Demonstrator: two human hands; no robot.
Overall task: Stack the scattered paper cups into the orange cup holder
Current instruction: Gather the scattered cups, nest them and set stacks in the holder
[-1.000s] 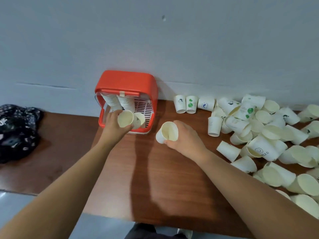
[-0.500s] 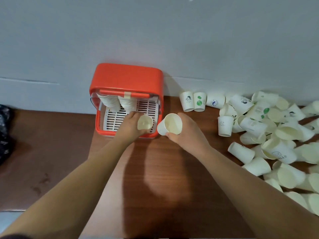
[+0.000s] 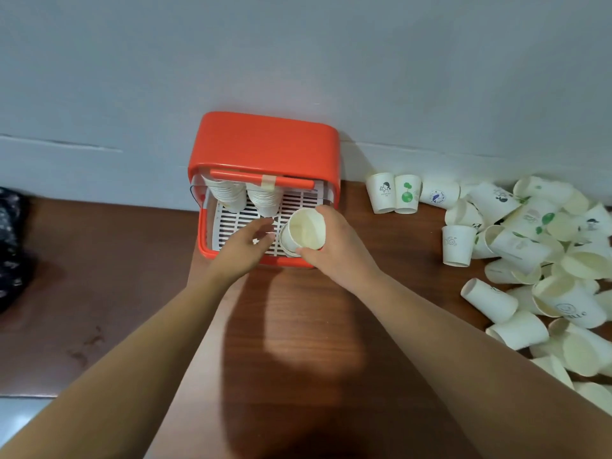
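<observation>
The right hand (image 3: 337, 250) grips a paper cup (image 3: 306, 228), with the thumb on its near side and the fingers curled round its right side. The cup's open mouth tilts up toward the camera. It sits over the right part of the white slatted tray (image 3: 236, 226) inside the orange cup holder (image 3: 265, 144). Another rim shows just under its left edge, but blur hides whether the two cups are nested.

The left hand (image 3: 241, 250) is just left of the cup over the same tray. Its fingers are loosely spread and hold nothing. I cannot tell whether the fingertips touch the cup.

Farther in, two stacks of cups (image 3: 246, 197) stand side by side at the far left of the holder, under an orange bar (image 3: 261, 178) with a strip of tape on it.

The holder stands on a brown wooden table (image 3: 298, 342), with its back against a grey wall (image 3: 298, 61).

To the right, three printed cups (image 3: 406, 193) stand mouth down in a row near the wall. Beyond them the scattered cups (image 3: 536, 260) lie in a heap, most on their sides, running along the table's right side toward the near edge.

A dark patterned cloth (image 3: 10, 246) lies at the far left.
</observation>
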